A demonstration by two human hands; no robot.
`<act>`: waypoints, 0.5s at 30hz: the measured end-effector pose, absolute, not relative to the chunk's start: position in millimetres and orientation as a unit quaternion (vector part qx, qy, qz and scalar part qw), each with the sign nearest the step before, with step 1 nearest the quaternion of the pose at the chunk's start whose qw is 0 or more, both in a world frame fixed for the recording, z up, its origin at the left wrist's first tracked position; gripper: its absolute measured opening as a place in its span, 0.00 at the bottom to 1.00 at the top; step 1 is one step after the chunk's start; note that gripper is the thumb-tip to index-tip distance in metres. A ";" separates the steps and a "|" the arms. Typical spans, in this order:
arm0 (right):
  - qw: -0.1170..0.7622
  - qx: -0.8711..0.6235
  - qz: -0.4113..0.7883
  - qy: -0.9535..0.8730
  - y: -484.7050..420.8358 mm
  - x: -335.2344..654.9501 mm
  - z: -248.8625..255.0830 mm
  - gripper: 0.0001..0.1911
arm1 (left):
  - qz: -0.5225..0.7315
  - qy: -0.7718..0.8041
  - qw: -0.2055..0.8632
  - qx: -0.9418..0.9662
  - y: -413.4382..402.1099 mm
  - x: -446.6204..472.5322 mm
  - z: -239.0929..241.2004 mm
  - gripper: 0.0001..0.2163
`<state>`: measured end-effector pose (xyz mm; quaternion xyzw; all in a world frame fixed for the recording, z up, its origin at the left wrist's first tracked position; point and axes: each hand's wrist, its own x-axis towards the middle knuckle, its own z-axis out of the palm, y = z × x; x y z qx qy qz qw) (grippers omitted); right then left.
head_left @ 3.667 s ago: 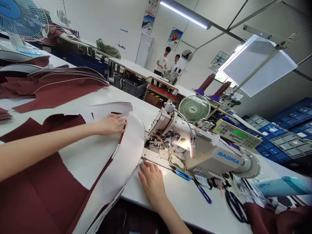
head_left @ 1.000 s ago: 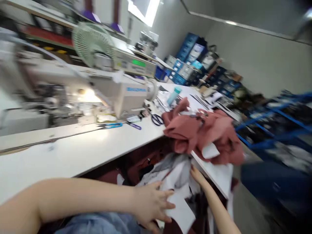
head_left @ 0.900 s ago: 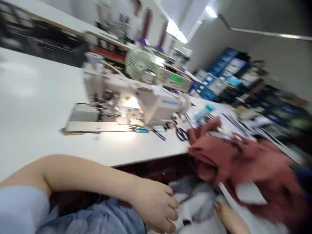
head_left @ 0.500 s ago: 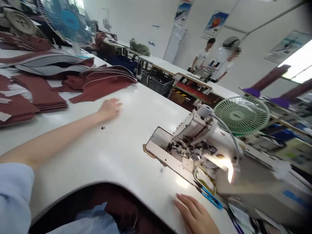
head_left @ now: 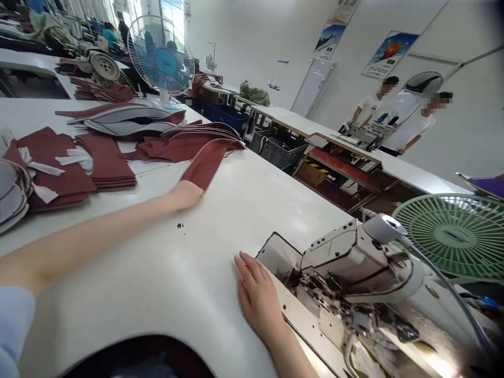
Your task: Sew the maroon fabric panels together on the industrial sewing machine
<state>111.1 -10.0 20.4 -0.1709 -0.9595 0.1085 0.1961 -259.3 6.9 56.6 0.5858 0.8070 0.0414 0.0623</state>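
Maroon panel [head_left: 208, 167]: long strip, near end at your left hand [head_left: 186, 195], far end reaching to the front of a fanned maroon stack [head_left: 169, 149] at the far side of the white table [head_left: 212, 247]. Your left hand is clamped on that near end; the cloth covers your fingers, so their exact placing cannot be told. Forearm stretched low across the table, pale blue sleeve [head_left: 14, 320] at the elbow.

Your right hand [head_left: 260, 294]: palm down, holding nothing, fingers extended and close together, just beside the bed of the sewing machine [head_left: 346, 257]. Machine lamp lit, lower right.

Small dark scraps [head_left: 180, 226] on the tabletop, near your left wrist. To the left, a maroon pile with white strips [head_left: 55, 168]; behind it, curved grey-faced pieces [head_left: 126, 121] and a blue fan [head_left: 165, 63]. Green fan [head_left: 452, 236] behind the machine. Two people in white tops well beyond, one [head_left: 368, 107] by another machine [head_left: 364, 134], the other [head_left: 409, 126] to the right of it.
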 end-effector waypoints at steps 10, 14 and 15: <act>0.219 -0.143 0.006 -0.965 -27.9 104.4 24.1 0.43 | 0.348 0.516 0.329 0.710 -69.2 -100.7 68.3 0.31; 0.126 -0.158 0.007 -0.979 -34.4 102.4 24.7 0.35 | 0.407 0.592 0.239 0.653 -111.1 -179.1 78.5 0.24; 0.108 -0.156 0.006 -0.982 -36.2 101.6 24.7 0.34 | 0.393 0.649 0.172 0.628 -122.4 -208.3 79.2 0.23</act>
